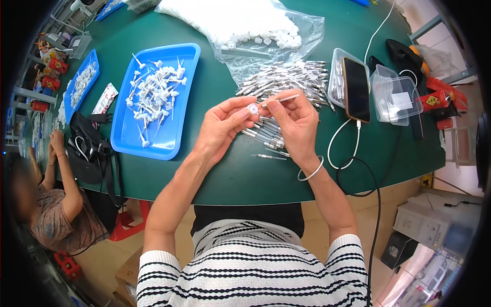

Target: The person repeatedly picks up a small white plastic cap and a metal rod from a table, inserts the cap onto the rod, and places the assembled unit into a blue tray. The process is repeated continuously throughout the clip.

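My left hand pinches a small round white plastic cap between thumb and fingertips. Close beside it, my right hand grips a thin pale rod, its near end at the cap; whether the two are joined is too small to tell. Just beyond and under my hands lies a heap of slim metal-and-white rods, with a few loose ones at its near side. To the left, a blue tray holds many white caps with thin rods sticking out of them.
A plastic bag of white caps spills open at the back. On the right are a phone on a clear box, clear containers and cables. A black bag and a second blue tray are left, near a co-worker.
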{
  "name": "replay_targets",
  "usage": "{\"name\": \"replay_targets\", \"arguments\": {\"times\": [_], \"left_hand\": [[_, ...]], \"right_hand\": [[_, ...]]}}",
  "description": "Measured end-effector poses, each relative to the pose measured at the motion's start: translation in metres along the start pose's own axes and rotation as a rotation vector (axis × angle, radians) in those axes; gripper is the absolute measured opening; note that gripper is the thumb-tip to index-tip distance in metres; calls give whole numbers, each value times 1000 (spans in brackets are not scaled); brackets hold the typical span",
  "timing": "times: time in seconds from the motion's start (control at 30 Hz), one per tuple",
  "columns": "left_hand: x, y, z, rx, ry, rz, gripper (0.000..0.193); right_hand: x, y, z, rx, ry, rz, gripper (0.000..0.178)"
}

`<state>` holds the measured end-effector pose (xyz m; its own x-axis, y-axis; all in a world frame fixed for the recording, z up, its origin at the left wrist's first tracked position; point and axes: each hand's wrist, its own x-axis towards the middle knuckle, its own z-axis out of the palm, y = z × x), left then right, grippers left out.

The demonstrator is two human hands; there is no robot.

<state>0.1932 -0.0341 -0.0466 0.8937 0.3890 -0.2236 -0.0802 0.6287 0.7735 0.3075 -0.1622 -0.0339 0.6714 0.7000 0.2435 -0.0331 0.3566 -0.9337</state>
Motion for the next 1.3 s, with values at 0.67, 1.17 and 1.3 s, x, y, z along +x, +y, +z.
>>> {"name": "replay_targets", "arguments": {"times": [0.67, 1.17, 1.3], "left_hand": [[-1, -1, 1, 3, 16, 5, 27], [-1, -2, 0, 14, 29, 3, 27], [-1, -1, 1, 25, 19, -4, 27]], "right_hand": [[-3, 3, 1, -316, 36, -178, 10], [-3, -2, 3, -417, 10, -249, 10], [-3, -2, 2, -431, 5, -248, 10]]}}
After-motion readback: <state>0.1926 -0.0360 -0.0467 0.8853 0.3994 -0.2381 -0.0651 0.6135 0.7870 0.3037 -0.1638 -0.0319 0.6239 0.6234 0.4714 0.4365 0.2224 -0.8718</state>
